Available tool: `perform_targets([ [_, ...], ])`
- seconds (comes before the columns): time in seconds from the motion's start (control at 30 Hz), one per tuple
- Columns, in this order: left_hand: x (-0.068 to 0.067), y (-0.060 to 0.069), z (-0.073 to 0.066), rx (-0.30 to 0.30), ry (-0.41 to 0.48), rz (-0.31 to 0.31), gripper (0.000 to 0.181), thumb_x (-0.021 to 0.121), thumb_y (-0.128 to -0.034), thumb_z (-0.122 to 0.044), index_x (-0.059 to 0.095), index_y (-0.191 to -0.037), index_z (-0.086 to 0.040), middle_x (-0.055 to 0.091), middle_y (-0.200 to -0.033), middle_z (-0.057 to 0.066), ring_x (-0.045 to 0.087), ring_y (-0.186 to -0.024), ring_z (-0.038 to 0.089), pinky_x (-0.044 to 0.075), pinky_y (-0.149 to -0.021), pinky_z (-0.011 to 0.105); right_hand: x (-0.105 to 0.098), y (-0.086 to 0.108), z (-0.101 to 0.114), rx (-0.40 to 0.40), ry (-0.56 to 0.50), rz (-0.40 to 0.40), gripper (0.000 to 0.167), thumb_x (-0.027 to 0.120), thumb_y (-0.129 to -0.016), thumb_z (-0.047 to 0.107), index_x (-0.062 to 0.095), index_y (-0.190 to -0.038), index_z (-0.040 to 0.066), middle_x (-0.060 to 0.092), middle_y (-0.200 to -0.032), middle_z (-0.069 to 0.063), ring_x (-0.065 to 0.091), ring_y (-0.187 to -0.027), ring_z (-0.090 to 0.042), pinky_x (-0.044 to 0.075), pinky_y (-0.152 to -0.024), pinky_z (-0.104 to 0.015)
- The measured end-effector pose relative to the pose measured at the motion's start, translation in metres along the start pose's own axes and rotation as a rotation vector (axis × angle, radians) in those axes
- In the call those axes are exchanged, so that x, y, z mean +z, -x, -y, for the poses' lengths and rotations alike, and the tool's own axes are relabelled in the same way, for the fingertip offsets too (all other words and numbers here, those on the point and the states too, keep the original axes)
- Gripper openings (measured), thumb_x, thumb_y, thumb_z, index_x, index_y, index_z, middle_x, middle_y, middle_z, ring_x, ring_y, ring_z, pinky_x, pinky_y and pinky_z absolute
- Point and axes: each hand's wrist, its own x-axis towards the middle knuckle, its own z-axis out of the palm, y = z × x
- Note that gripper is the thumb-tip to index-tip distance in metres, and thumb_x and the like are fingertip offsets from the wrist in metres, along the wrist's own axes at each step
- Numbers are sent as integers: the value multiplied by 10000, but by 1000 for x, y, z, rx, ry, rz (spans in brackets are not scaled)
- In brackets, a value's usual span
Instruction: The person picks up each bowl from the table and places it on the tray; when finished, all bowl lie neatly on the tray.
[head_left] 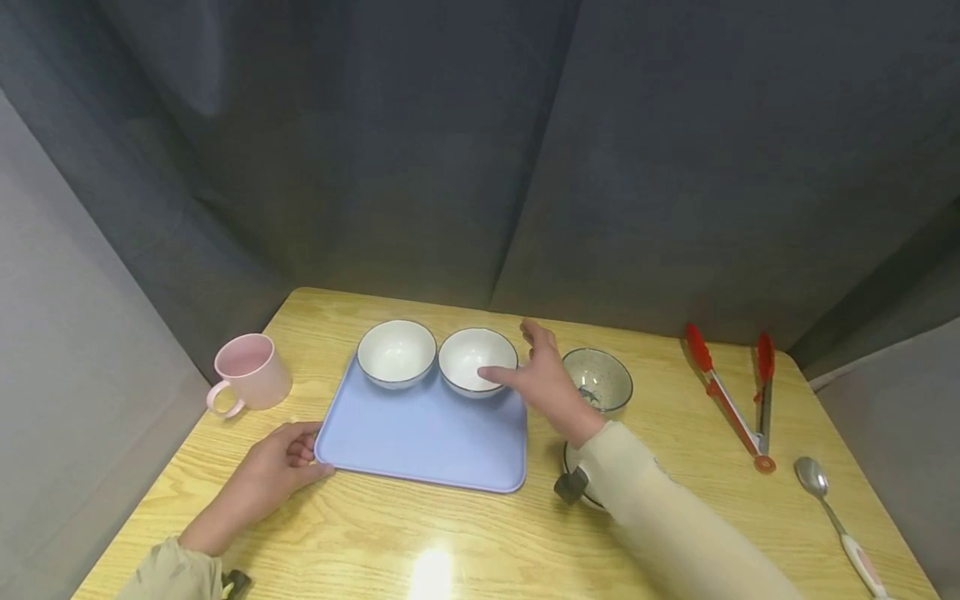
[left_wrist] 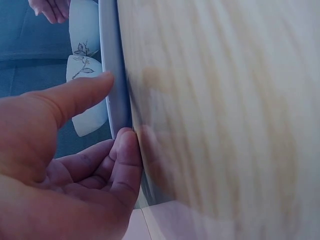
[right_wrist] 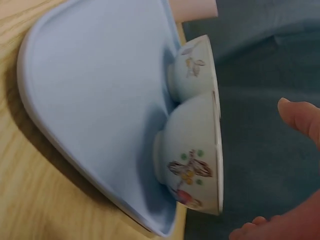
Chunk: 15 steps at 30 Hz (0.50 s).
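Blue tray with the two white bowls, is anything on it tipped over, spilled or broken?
Nothing stands out: the white bowls sit upright side by side toward the far edge of the tray, with no spill or crack visible.

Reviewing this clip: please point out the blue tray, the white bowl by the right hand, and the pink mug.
Blue tray [head_left: 420, 442]: head view, bare middle of its flat surface.
White bowl [head_left: 467, 357]: head view, its inside surface.
Pink mug [head_left: 262, 382]: head view, its outer side wall.
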Motion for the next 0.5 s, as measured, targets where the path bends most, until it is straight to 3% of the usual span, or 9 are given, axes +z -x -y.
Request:
perform_targets([
  [0.5,0,1,-1,12,-7,-6,712,948,-907,-157,622,-1483,103,728,-1150,124,677,-953,143,603,-791,192,-49,19,6,1,-50,4,1213,917,-950,308,80,-1804,107,143,-1886,-124,149,-1762,-366,193,-1447,-509],
])
